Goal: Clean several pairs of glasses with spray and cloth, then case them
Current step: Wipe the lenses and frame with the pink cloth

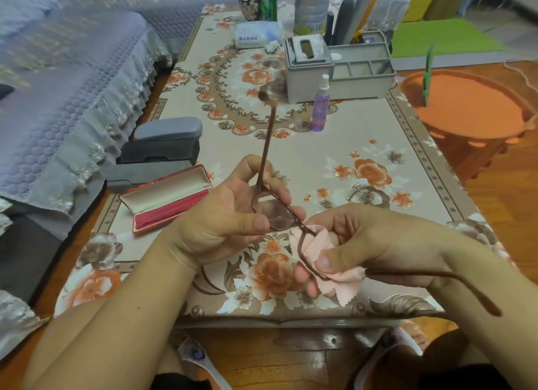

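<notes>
Holding brown-framed glasses (pixel 273 212) above the near part of a table covered by a floral cloth (pixel 364 145), both hands working on the one pair. Left hand (pixel 233 215) gripping the frame round one lens, thumb lying across the lower rim, fingers curled behind, one temple arm sticking up and away past the fingers. Right hand (pixel 364 238) pinching a pink cleaning cloth (pixel 323 261) round the other lens, thumb pressing on top of the cloth, fingers folded underneath; that lens hidden by the cloth, so not telling how much of it is covered. Second temple arm running out under the right wrist toward the near right. Hands sitting just beside each other, joined by the bridge of the frame.

Lying to the left of the left hand, an open red glasses case (pixel 167 199) with pale lining in the lid. Beyond that case, further left and away, a grey closed case (pixel 168 132) resting on a darker grey case (pixel 160 152), with another flat grey piece beneath. Standing well beyond the hands, between them in line, a purple spray bottle (pixel 320 106) with a white top. Just behind the bottle, a grey tissue box (pixel 308 66) joined to a grey compartment organiser (pixel 364 69). Showing well off to the right of the right hand, an orange basin (pixel 465 104) on the floor.
</notes>
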Demonstrator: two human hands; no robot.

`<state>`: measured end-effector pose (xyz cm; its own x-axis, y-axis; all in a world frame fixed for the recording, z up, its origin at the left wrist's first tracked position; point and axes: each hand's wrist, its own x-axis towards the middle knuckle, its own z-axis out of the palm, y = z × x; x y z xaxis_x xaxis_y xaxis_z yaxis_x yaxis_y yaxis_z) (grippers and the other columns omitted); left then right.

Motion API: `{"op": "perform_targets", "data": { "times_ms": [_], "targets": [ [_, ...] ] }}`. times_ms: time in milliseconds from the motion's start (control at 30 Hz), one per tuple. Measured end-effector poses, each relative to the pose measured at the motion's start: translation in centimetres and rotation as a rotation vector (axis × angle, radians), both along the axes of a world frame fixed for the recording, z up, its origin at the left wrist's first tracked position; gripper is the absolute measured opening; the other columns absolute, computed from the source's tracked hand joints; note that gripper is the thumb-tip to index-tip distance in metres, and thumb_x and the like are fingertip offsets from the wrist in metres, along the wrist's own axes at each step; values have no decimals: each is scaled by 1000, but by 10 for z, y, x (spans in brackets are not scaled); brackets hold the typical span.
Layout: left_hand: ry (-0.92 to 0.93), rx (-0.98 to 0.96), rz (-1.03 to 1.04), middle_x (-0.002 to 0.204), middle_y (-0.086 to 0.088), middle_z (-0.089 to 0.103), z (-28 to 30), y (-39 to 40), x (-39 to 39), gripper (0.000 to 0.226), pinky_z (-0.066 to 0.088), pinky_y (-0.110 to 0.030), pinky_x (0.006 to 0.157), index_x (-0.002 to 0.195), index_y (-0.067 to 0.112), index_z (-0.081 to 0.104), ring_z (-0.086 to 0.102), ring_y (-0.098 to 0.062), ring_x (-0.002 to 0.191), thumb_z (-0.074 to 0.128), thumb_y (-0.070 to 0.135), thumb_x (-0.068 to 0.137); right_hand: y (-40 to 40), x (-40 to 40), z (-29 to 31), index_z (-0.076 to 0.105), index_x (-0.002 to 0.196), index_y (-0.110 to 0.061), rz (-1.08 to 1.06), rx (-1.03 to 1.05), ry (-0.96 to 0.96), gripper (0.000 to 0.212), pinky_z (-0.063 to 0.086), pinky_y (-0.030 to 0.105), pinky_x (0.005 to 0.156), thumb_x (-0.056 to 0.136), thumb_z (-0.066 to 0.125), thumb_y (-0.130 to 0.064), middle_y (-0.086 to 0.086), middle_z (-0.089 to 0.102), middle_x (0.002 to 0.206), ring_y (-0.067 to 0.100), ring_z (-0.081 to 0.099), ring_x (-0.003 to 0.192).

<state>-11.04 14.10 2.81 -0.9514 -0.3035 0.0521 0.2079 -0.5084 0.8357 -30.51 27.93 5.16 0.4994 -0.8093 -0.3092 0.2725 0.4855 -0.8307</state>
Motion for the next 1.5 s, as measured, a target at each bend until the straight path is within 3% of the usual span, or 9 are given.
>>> {"op": "perform_targets", "data": {
  "times_ms": [333,567,700,800,900,1033,1267,1400,1500],
  "targets": [
    [-82,-170,201,111,-15,73,7,3,-1,52,50,-43,103,111,19,55,58,-39,127,88,16,71,-1,7,-7,69,105,4,-211,-4,41,19,58,37,70,94,61,-9,29,68,96,33,71,79],
    [-61,-274,388,107,-16,71,7,5,-5,58,50,-51,104,109,17,54,69,-41,109,92,18,65,-5,-13,-5,63,109,12,-364,60,35,23,61,33,67,96,50,-3,27,71,98,33,73,84],
    [-9,-206,488,108,-15,72,12,3,-3,55,53,-43,97,108,18,54,69,-38,109,90,15,65,-11,-50,-3,61,104,8,-772,44,331,17,64,39,71,98,45,10,21,75,92,26,75,82],
    [-28,-244,506,110,-15,73,16,3,-2,54,54,-43,97,105,22,58,68,-40,113,92,17,64,-13,-76,-6,69,114,-6,-965,-66,634,20,58,46,89,98,59,-11,14,75,109,30,72,102],
    [-42,-350,491,110,-13,74,19,7,-3,53,54,-45,96,105,26,61,68,-41,112,93,23,63,-9,-77,2,74,112,-17,-990,-163,848,20,53,43,95,94,66,-21,1,75,107,24,69,106],
    [-25,-416,477,109,-11,75,21,9,-2,56,52,-44,99,108,21,55,68,-40,112,92,21,65,-8,-64,13,61,122,-26,-1009,-294,837,28,55,33,73,96,64,-15,3,69,106,15,67,85],
    [-44,-420,471,109,-11,76,19,9,-1,52,52,-41,99,106,26,60,69,-37,112,92,22,65,-7,-51,20,60,86,-19,-916,-466,1120,15,38,8,53,96,67,-29,-2,62,80,-6,52,60],
    [-39,-395,471,110,-12,76,18,7,-1,56,50,-41,103,108,23,54,67,-34,115,91,27,66,-8,-54,17,58,72,-24,-988,-542,1337,29,44,27,91,93,67,-43,-1,57,108,13,55,106],
    [-40,-383,453,110,-12,76,16,6,-2,57,47,-44,108,109,24,53,67,-33,115,91,29,67,-8,-54,18,55,74,-24,-1041,-569,1387,28,42,27,76,95,63,-40,-3,53,87,12,51,84]
  ]
}}
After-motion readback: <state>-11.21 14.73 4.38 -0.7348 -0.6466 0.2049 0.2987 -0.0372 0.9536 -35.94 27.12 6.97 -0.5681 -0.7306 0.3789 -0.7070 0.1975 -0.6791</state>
